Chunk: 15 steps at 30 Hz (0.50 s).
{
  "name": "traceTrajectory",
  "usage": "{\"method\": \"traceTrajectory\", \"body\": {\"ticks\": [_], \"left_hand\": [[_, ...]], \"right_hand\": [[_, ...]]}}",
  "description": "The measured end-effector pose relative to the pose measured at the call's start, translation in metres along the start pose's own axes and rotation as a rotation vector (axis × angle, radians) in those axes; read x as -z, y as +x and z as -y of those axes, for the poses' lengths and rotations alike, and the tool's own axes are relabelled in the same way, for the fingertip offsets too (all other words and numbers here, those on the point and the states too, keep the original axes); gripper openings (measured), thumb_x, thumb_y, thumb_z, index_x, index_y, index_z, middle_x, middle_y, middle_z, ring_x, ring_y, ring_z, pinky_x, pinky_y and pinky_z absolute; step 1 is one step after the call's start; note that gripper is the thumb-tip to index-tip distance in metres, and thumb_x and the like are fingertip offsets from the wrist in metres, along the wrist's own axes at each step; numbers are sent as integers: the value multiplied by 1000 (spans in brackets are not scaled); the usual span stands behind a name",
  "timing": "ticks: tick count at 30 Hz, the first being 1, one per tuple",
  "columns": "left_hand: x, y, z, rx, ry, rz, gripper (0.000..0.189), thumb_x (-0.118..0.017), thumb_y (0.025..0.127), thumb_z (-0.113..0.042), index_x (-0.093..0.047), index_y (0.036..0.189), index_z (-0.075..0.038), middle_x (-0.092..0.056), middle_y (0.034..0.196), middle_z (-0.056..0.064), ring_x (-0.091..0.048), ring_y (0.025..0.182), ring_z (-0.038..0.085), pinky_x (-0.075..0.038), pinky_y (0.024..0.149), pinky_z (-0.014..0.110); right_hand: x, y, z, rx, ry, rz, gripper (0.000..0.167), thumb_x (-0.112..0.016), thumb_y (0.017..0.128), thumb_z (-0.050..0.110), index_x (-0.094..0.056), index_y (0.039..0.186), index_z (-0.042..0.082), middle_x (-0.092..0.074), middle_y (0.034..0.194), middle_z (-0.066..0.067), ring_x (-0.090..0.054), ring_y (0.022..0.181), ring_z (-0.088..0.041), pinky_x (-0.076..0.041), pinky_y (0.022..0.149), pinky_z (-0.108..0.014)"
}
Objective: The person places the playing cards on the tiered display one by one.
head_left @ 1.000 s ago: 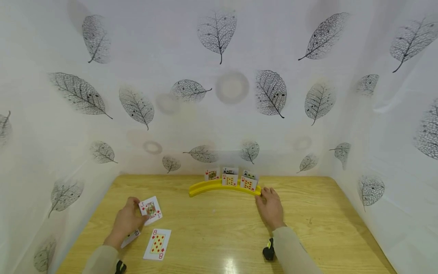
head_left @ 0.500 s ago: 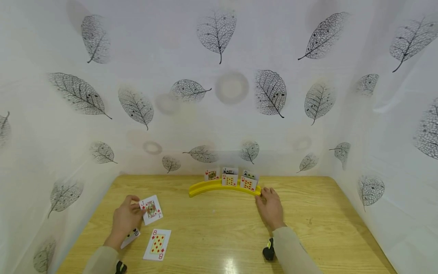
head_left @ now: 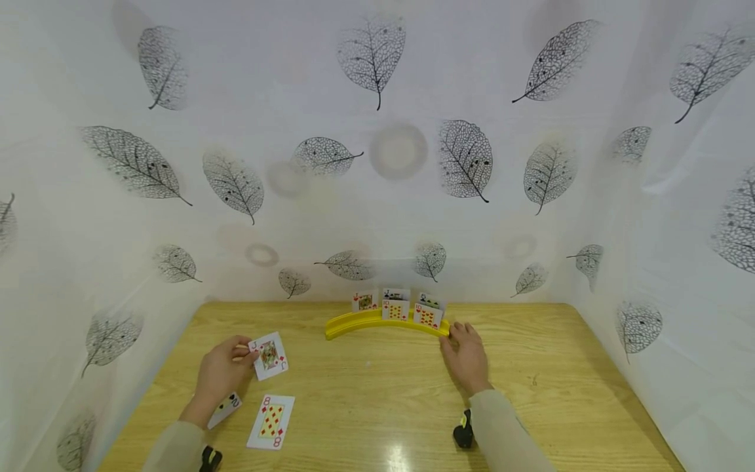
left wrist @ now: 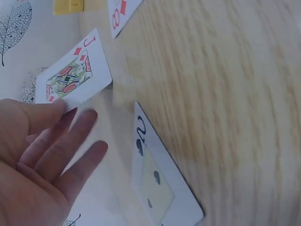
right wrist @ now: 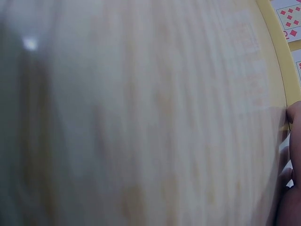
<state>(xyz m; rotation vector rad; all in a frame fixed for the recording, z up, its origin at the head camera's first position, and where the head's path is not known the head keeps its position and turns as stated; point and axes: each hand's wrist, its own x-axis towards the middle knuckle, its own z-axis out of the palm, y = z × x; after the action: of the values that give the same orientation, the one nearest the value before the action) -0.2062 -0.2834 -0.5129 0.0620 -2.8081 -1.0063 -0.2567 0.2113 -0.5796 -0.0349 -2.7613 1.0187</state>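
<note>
Jack card [head_left: 269, 356] pinched in left fingers [left wrist: 70, 137], the others loose, near desk's [head_left: 366, 406] left edge; yellow rack [head_left: 356, 321] rightward along far edge, right fingers [head_left: 463, 333] gripping its right end

Can't really tell if this is somebody's home, an office or a lab, cos all you get is a little screened-off nook indoors. There's a pale sheet [head_left: 401, 216] up behind the desk [head_left: 360, 406] and down both sides too, boxing it in on three sides, with dark skeleton leaf prints [head_left: 466, 160] all over it, kinda shower-curtain-ish. Desk is light, yellowish wood grain, shiny enough to throw back a bright patch of light [head_left: 396, 457] near the front. Playing cards [head_left: 271, 423] and a curved yellow card rack [head_left: 342, 326] feel homey, but the black gadgets [head_left: 463, 431] by both sleeves [head_left: 501, 429] lean more recording setup.
</note>
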Motion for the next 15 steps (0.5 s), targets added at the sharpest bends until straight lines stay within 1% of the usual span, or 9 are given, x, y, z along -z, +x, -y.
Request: {"method": "traceTrajectory", "body": {"ticks": [3, 5, 9, 11, 13, 15], "left_hand": [[0, 2, -3, -16, -41, -1, 30, -74, 99, -10, -68, 123, 7, -77, 111, 28, -79, 94, 39, -64, 81, 47], [-1, 3, -6, -30, -49, -11, 28, -73, 99, -11, -70, 121, 6, -77, 111, 27, -80, 89, 35, -65, 80, 46], [0, 5, -12, -79, -33, -49, 24, -74, 100, -14, -72, 116, 3, -78, 107, 25, -80, 85, 34, -63, 85, 55], [-1, 6, -16, -98, -22, -67, 24, -74, 100, -15, -73, 115, 3, -79, 105, 24, -80, 83, 33, -62, 86, 57], [-2, 7, -20, -111, -31, -74, 25, -74, 100, -15, -72, 116, 3, -79, 104, 23, -80, 81, 30, -63, 83, 55], [-4, 10, -24, -120, -48, -77, 25, -74, 100, -15, -72, 117, 4, -79, 104, 23, -80, 79, 28, -65, 78, 49]], "right_hand": [[0, 0, 0, -3, -1, 2, 57, -63, 106, 32, -54, 148, -5, -50, 159, -23, -33, 156, -45, -30, 126, -64], [0, 0, 0, -2, -1, 3, 57, -63, 106, 32, -54, 148, -6, -49, 159, -24, -33, 156, -45, -30, 126, -64], [1, 0, 1, 4, 2, 0, 57, -63, 106, 32, -55, 147, -7, -50, 159, -25, -33, 155, -46, -30, 125, -65], [0, 0, 2, 3, 3, -4, 57, -62, 106, 32, -55, 147, -7, -50, 158, -25, -33, 155, -46, -30, 125, -65], [0, -1, 2, 5, 7, -13, 56, -63, 106, 32, -56, 146, -7, -51, 158, -25, -34, 155, -47, -30, 125, -65], [1, -1, 3, 3, 11, -21, 56, -62, 106, 32, -56, 146, -7, -51, 157, -25, -34, 154, -47, -30, 124, -66]]}}
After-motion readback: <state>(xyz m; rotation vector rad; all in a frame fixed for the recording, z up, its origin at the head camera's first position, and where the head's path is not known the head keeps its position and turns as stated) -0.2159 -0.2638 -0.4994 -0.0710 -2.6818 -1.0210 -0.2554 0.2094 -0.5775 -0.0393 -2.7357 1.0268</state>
